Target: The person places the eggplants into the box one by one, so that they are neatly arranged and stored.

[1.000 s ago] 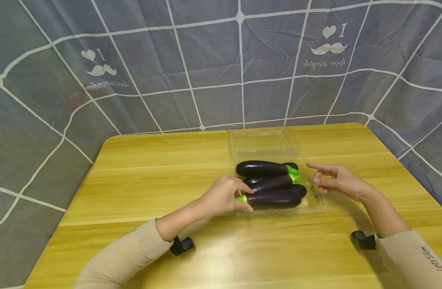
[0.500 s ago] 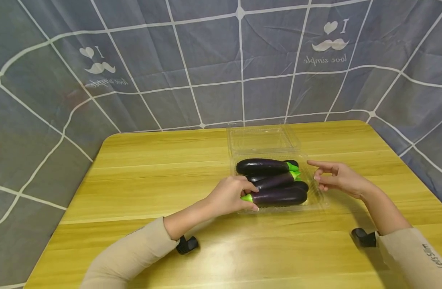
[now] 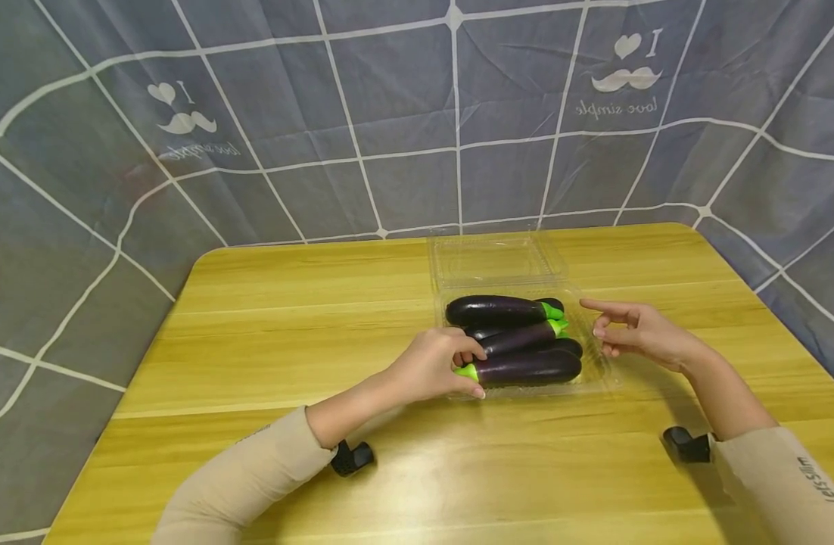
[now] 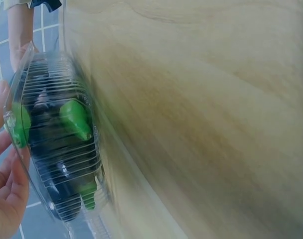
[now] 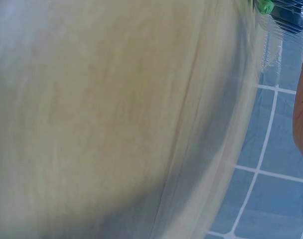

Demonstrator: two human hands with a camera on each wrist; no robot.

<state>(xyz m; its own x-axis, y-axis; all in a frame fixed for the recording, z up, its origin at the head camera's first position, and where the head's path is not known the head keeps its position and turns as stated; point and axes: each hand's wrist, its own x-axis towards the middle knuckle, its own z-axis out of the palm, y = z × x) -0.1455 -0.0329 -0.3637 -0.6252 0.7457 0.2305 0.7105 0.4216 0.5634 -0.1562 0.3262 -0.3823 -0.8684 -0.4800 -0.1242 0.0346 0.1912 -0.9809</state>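
Note:
A clear plastic clamshell box (image 3: 597, 371) holds several dark purple eggplants (image 3: 495, 310) with green stem ends. My left hand (image 3: 427, 365) pinches the front eggplant (image 3: 529, 367) at its green cap, thumb on the near side and fingers behind. That eggplant lies on top along the box's near side, its cap pointing left. In the left wrist view, the fingers (image 4: 12, 191) show at the box's rim beside a green cap (image 4: 21, 124). To the right of the box is my right hand (image 3: 651, 335), its index finger extended and its other fingers loosely bent, holding nothing.
The box's clear lid (image 3: 495, 259) lies folded back toward the rear of the wooden table (image 3: 308, 318). A grey curtain (image 3: 410, 106) with white lines hangs behind the table. Black wrist mounts (image 3: 352, 458) stick out from both sleeves.
My left hand has moved slightly right with the front eggplant, sliding it along the box's near side, and has since stayed about still. The right hand keeps its place.

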